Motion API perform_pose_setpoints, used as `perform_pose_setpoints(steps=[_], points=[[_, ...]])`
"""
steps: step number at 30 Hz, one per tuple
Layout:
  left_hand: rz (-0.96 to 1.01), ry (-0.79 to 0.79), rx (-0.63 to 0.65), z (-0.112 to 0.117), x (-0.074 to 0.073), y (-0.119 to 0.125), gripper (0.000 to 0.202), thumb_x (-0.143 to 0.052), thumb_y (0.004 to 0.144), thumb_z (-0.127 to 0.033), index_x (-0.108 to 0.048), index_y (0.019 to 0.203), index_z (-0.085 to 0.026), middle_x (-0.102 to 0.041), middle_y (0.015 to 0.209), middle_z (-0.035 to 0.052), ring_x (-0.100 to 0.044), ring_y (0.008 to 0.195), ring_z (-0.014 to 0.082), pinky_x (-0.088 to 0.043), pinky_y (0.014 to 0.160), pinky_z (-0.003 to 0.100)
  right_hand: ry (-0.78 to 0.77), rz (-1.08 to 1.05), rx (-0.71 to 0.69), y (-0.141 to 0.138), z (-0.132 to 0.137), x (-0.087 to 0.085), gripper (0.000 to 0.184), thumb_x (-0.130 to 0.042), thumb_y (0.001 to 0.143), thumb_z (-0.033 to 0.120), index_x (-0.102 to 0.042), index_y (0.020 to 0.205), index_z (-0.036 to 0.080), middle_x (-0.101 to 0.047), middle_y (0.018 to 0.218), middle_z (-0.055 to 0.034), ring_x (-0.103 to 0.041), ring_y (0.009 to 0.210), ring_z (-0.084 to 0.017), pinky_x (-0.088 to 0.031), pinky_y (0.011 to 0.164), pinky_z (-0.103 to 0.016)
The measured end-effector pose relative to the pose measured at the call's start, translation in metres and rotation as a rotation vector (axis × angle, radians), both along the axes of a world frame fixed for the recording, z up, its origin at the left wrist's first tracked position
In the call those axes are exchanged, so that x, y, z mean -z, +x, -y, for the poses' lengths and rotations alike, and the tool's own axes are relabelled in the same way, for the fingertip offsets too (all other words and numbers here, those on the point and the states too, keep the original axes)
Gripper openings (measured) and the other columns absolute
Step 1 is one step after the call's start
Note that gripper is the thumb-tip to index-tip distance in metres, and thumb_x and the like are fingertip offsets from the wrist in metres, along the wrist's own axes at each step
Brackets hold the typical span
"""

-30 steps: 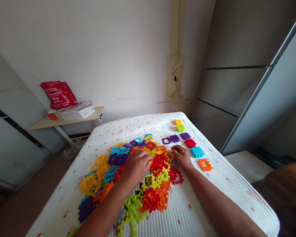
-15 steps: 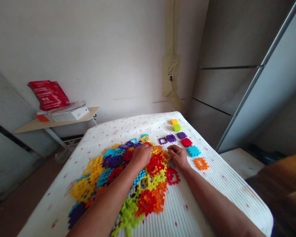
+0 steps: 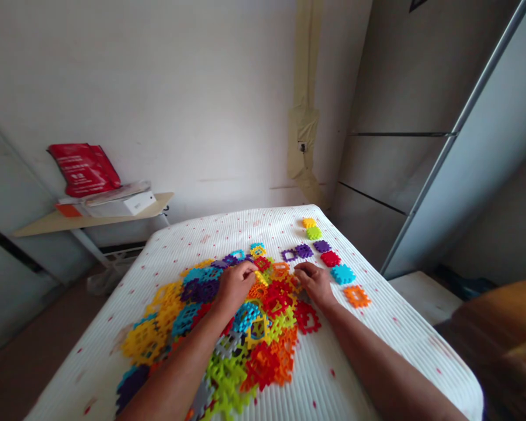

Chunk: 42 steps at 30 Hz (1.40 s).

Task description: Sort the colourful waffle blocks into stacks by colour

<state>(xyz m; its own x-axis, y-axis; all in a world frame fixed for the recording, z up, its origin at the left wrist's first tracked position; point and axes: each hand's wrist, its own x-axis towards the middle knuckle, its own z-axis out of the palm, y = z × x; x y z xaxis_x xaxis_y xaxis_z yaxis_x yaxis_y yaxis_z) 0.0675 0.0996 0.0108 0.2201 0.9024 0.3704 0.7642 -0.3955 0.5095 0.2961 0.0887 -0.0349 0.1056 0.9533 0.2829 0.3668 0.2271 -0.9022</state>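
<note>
My left hand (image 3: 236,286) is closed over the middle of a heap of interlocking plastic tiles (image 3: 225,374), its fingertips pinched at a yellow tile (image 3: 262,278). At the heap's right edge is my right hand (image 3: 315,284), fingers curled together; whatever they grip is hidden. Below it lies a red tile (image 3: 307,317) with an open centre. Orange, red, green, blue, purple and grey tiles overlap between and in front of my hands. My left forearm hides part of the heap.
Beyond my right hand, several separate tiles run along the table's right side, from a yellow one (image 3: 309,223) to an orange one (image 3: 357,296). A white ribbed cover (image 3: 359,362) lies on the table. A shelf (image 3: 35,225) with a red bag (image 3: 84,169) stands left.
My left hand has drawn left and slightly down, with the yellow tile at its fingertips. My right hand has shifted slightly left. The view has tilted a little.
</note>
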Motion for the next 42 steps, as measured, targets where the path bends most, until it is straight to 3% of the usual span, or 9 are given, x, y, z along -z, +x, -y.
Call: perform_pose_setpoints(steps=[6, 9, 22, 24, 26, 28, 30, 36, 42], points=[[0.182, 0.201, 0.125, 0.011, -0.011, 0.003, 0.017, -0.048, 0.079, -0.015, -0.064, 0.083, -0.019, -0.071, 0.078, 0.0007, -0.065, 0.071, 0.0127, -0.050, 0.070, 0.024, -0.067, 0.008, -0.371, -0.031, 0.010, -0.041, 0.058, -0.067, 0.068, 0.040, -0.055, 0.120, 0.018, -0.064, 0.093, -0.0050, -0.056, 0.074, -0.015, -0.046, 0.065, -0.026], [0.173, 0.305, 0.164, 0.016, -0.014, 0.001, 0.016, -0.048, 0.080, -0.014, -0.063, 0.081, -0.019, -0.071, 0.079, 0.0018, -0.066, 0.073, 0.0127, -0.051, 0.072, 0.024, -0.068, 0.042, -0.497, -0.042, 0.004, -0.053, 0.060, -0.071, 0.064, 0.038, -0.056, 0.119, 0.018, -0.062, 0.090, -0.0031, -0.053, 0.070, -0.013, -0.044, 0.062, -0.024], [0.055, 0.421, 0.189, 0.019, -0.015, -0.012, 0.020, -0.046, 0.082, -0.011, -0.062, 0.090, -0.020, -0.071, 0.084, 0.0021, -0.066, 0.078, 0.0127, -0.052, 0.075, 0.025, 0.148, 0.365, -0.665, -0.050, -0.023, -0.073, 0.058, -0.077, 0.061, 0.033, -0.059, 0.115, 0.022, -0.062, 0.100, -0.0051, -0.057, 0.082, -0.016, -0.046, 0.070, -0.026], [0.028, 0.409, 0.177, 0.019, -0.014, -0.021, 0.026, -0.046, 0.083, -0.013, -0.060, 0.104, -0.021, -0.070, 0.093, 0.0031, -0.066, 0.084, 0.0132, -0.052, 0.079, 0.026, 0.197, 0.494, -0.611, -0.039, -0.044, -0.079, 0.058, -0.077, 0.061, 0.029, -0.058, 0.115, 0.022, -0.062, 0.102, -0.0051, -0.058, 0.080, -0.016, -0.046, 0.070, -0.025], [-0.015, 0.393, 0.127, 0.019, -0.012, -0.036, 0.033, -0.047, 0.084, -0.016, -0.054, 0.116, -0.021, -0.069, 0.100, 0.0043, -0.065, 0.089, 0.0142, -0.051, 0.082, 0.028, 0.212, 0.708, -0.433, -0.022, -0.076, -0.088, 0.057, -0.075, 0.063, 0.026, -0.056, 0.117, 0.022, -0.060, 0.106, -0.0059, -0.059, 0.083, -0.016, -0.045, 0.072, -0.025], [-0.096, 0.377, 0.056, 0.019, -0.006, -0.052, 0.030, -0.049, 0.083, -0.020, -0.058, 0.112, -0.022, -0.068, 0.104, 0.0053, -0.063, 0.094, 0.0175, -0.050, 0.087, 0.033, 0.155, 0.992, -0.155, -0.002, -0.113, -0.098, 0.056, -0.072, 0.068, 0.029, -0.053, 0.119, 0.020, -0.059, 0.112, -0.0082, -0.058, 0.094, -0.019, -0.044, 0.078, -0.026], [-0.196, 0.328, 0.002, 0.019, 0.003, -0.067, 0.025, -0.052, 0.081, -0.025, -0.064, 0.103, -0.023, -0.067, 0.106, 0.0063, -0.061, 0.099, 0.0220, -0.048, 0.089, 0.039, 0.041, 1.198, -0.013, 0.017, -0.147, -0.104, 0.057, -0.070, 0.070, 0.033, -0.051, 0.122, 0.019, -0.058, 0.115, -0.0110, -0.057, 0.098, -0.023, -0.044, 0.079, -0.029], [-0.345, 0.143, 0.023, 0.014, 0.035, -0.082, 0.029, -0.054, 0.079, -0.033, -0.067, 0.105, -0.027, -0.064, 0.115, 0.0078, -0.059, 0.104, 0.0250, -0.046, 0.089, 0.043, -0.103, 1.345, -0.006, 0.040, -0.207, -0.093, 0.051, -0.075, 0.065, 0.031, -0.059, 0.112, 0.020, -0.063, 0.108, -0.0122, -0.057, 0.101, -0.028, -0.044, 0.078, -0.033], [-0.337, 0.153, 0.019, 0.012, 0.041, -0.084, 0.028, -0.053, 0.080, -0.036, -0.067, 0.104, -0.028, -0.064, 0.115, 0.0073, -0.060, 0.102, 0.0255, -0.047, 0.087, 0.043, -0.187, 1.387, -0.019, 0.034, -0.234, -0.065, 0.052, -0.078, 0.061, 0.030, -0.061, 0.110, 0.024, -0.065, 0.105, -0.0116, -0.057, 0.102, -0.028, -0.044, 0.082, -0.036]])
